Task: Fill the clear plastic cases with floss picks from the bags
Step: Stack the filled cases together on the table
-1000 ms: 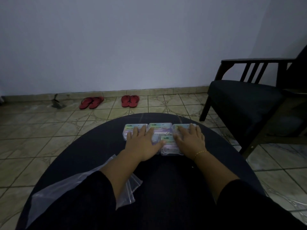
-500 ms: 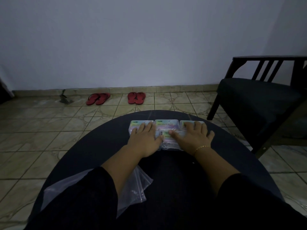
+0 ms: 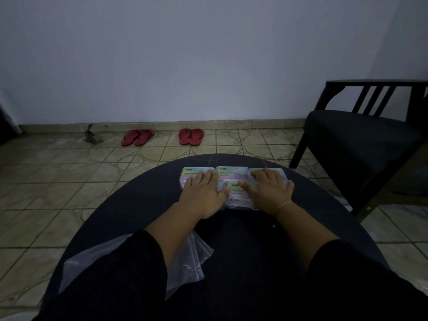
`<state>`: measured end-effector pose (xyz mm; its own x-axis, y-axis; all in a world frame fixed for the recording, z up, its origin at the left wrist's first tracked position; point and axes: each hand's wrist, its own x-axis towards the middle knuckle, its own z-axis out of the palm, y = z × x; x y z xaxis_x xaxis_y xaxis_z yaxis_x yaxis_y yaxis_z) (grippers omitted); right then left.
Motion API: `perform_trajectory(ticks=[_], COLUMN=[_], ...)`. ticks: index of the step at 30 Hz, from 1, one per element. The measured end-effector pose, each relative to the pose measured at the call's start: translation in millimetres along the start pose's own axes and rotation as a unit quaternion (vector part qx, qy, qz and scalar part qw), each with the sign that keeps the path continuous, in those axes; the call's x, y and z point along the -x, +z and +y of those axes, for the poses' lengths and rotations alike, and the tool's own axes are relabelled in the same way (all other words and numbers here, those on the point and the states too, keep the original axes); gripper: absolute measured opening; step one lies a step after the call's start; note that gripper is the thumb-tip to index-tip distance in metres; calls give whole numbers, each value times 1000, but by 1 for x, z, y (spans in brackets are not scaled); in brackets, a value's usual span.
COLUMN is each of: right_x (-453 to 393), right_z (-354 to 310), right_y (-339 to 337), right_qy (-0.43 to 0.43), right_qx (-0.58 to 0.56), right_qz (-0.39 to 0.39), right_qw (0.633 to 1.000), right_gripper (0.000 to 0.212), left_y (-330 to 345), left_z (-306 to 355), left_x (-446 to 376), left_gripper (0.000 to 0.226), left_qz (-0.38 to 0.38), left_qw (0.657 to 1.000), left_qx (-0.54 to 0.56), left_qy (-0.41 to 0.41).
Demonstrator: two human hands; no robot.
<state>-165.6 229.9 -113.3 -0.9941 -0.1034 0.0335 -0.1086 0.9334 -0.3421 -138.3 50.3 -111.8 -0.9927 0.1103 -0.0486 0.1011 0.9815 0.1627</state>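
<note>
Several clear plastic cases with pale printed labels lie packed together at the far side of a dark round table (image 3: 143,205). The middle back case (image 3: 231,173) shows between my hands, and a front case (image 3: 237,198) lies nearer to me. My left hand (image 3: 203,193) rests flat, fingers straight, on the left cases. My right hand (image 3: 268,191) lies flat on the right cases, with a gold bracelet at its wrist. Empty clear plastic bags (image 3: 194,256) lie under my left forearm near the table's front. The cases' contents are too dim to make out.
A dark armchair (image 3: 361,137) stands close to the table's right side. Two pairs of red sandals (image 3: 137,137) (image 3: 191,136) and a small grey tool (image 3: 92,135) lie on the tiled floor by the wall.
My hands stay flat on the cases. My right hand has spread slightly outward to the right. The view has shifted a little.
</note>
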Motion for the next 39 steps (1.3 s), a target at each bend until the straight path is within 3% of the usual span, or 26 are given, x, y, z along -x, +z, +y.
perform_trajectory(ticks=[3, 6, 9, 13, 18, 21, 24, 28, 32, 34, 37, 39], right_x=[8, 28, 46, 50, 60, 77, 101, 136, 160, 169, 184, 193], right_z=[-1, 0, 2, 6, -2, -16, -35, -64, -89, -100, -115, -127], right_y=[-1, -1, 1, -2, -3, 0, 6, 19, 35, 40, 47, 52], right_qy=[8, -38, -95, -103, -94, -85, -112, -107, -84, -79, -93, -108], right_qx=[-26, 3, 49, 54, 66, 28, -4, -88, -122, -119, -109, -101], right_qz=[37, 105, 85, 48, 8, 17, 26, -1, -67, -82, -83, -84], right_qw=[999, 994, 991, 992, 993, 996, 993, 990, 987, 986, 986, 985], right_gripper=[67, 58, 48, 40, 50, 56, 52, 54, 68, 71, 72, 72], left_y=[-4, -11, -12, -9, -12, -26, -42, -44, -35, -33, -28, -26], left_z=[0, -5, -5, 3, 2, -9, -35, -76, -93, -98, -109, -116], left_x=[6, 20, 36, 44, 58, 74, 95, 130, 164, 175, 190, 206], left_gripper=[67, 53, 40, 42, 41, 43, 45, 78, 89, 76, 21, 17], left_qz=[30, 140, 184, 151, 131, 99, 3, -162, -145, -111, -41, -4], left_qw=[999, 989, 979, 988, 991, 995, 995, 965, 970, 972, 973, 969], left_qx=[9, -52, -85, -39, -25, -17, -3, 68, 21, 29, 81, 120], left_qy=[-7, -2, 13, 15, 20, -23, -95, -195, -195, -206, -211, -214])
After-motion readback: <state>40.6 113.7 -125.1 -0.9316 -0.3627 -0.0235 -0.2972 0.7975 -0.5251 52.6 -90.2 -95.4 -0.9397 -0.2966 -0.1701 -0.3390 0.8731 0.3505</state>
